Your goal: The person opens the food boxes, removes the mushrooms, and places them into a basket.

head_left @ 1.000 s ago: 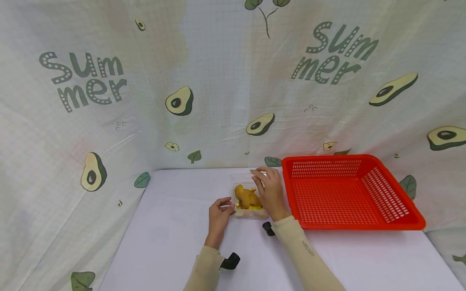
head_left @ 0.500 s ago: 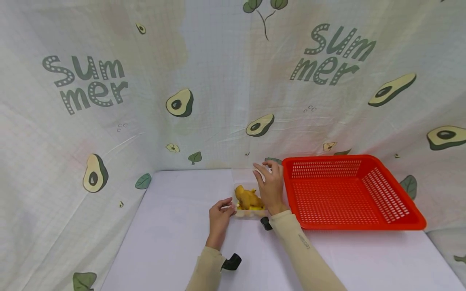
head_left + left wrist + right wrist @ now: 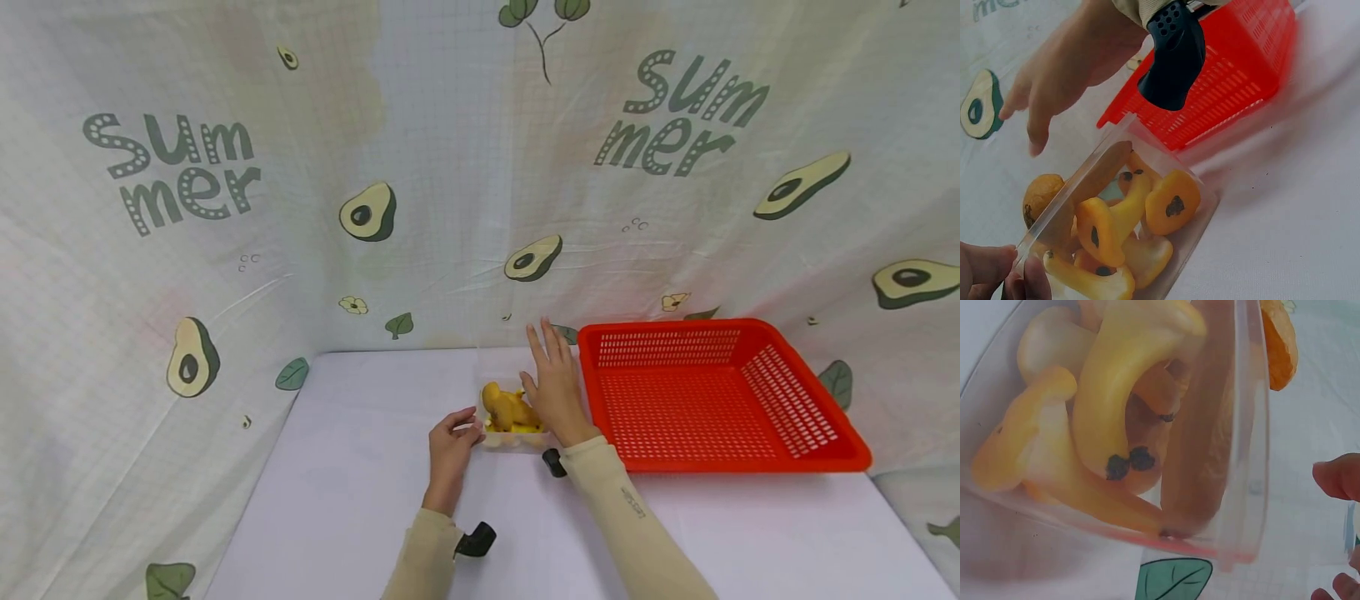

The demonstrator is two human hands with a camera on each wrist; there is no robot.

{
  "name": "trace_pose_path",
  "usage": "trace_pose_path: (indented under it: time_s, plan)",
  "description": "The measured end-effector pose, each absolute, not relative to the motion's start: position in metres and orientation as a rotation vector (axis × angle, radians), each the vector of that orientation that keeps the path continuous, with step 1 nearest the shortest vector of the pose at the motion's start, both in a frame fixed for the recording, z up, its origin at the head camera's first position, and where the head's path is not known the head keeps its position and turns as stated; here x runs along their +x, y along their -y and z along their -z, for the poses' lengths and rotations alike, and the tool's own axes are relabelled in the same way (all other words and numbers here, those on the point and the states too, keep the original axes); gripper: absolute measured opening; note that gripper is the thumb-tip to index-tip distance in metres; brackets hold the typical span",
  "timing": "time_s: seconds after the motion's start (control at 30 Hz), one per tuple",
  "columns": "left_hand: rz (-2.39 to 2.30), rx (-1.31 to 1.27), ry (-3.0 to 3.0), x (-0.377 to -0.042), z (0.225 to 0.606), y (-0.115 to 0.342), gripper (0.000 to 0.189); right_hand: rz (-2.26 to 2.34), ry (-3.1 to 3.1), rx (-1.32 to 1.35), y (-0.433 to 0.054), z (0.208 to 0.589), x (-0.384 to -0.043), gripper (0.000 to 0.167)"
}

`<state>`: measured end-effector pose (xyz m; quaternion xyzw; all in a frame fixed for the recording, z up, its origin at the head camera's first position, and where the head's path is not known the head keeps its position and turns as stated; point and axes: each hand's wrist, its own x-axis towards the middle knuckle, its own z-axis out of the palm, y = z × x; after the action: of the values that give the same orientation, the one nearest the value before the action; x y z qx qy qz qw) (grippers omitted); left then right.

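Observation:
A clear plastic box full of yellow mushroom-like pieces with dark spots sits in the middle of the table. A longer brownish piece lies along one inner wall, and a rounded one rises above the rim. My left hand pinches the box's near left rim between thumb and fingers, as the left wrist view shows. The right hand, fingers spread and fairly straight, hovers at the box's right rear and holds nothing. Behind the box a see-through lid is only faintly visible.
Close on the right stands a red slotted basket. A printed cloth hangs behind the white table. Both wrists wear a black camera mount.
My right hand has let go of the clear lid, which has swung back, away from the box. Its fingers have straightened and spread. The left hand has stayed at the box's rim.

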<state>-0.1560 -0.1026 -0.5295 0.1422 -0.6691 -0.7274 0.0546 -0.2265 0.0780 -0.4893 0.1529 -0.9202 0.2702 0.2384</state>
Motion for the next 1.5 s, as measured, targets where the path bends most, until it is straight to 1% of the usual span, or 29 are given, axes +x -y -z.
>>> trace_pose_path:
  time_s: [0.13, 0.37, 0.53, 0.67, 0.77, 0.97, 1.07, 1.23, 1.5]
  plan:
    - [2.205, 0.427, 2.038, -0.155, 0.530, 0.103, 0.033, -0.727, 2.608, 0.423, -0.079, 0.489, -0.228, 0.086]
    - [2.209, 0.433, 2.045, -0.157, 0.531, 0.104, 0.032, -0.707, 2.712, 0.421, -0.081, 0.488, -0.229, 0.087]
    - [2.203, 0.443, 2.061, -0.158, 0.530, 0.103, 0.031, -0.697, 2.765, 0.412, -0.085, 0.492, -0.222, 0.088]
    - [2.207, 0.442, 2.068, -0.158, 0.529, 0.103, 0.032, -0.709, 2.786, 0.396, -0.088, 0.496, -0.210, 0.089]
    - [2.212, 0.442, 2.064, -0.158, 0.529, 0.104, 0.033, -0.710, 2.735, 0.403, -0.088, 0.499, -0.198, 0.084]
    - [2.219, 0.453, 2.050, -0.158, 0.530, 0.104, 0.032, -0.789, 2.530, 0.423, -0.083, 0.508, -0.180, 0.053]
    - [2.216, 0.451, 2.052, -0.157, 0.530, 0.104, 0.031, -0.830, 2.474, 0.381, -0.079, 0.511, -0.173, 0.043]
    - [2.214, 0.460, 2.050, -0.157, 0.530, 0.104, 0.031, -0.850, 2.457, 0.382, -0.071, 0.513, -0.166, 0.040]
    - [2.230, 0.461, 2.032, -0.157, 0.532, 0.103, 0.033, -0.859, 2.565, 0.405, -0.059, 0.513, -0.172, 0.038]
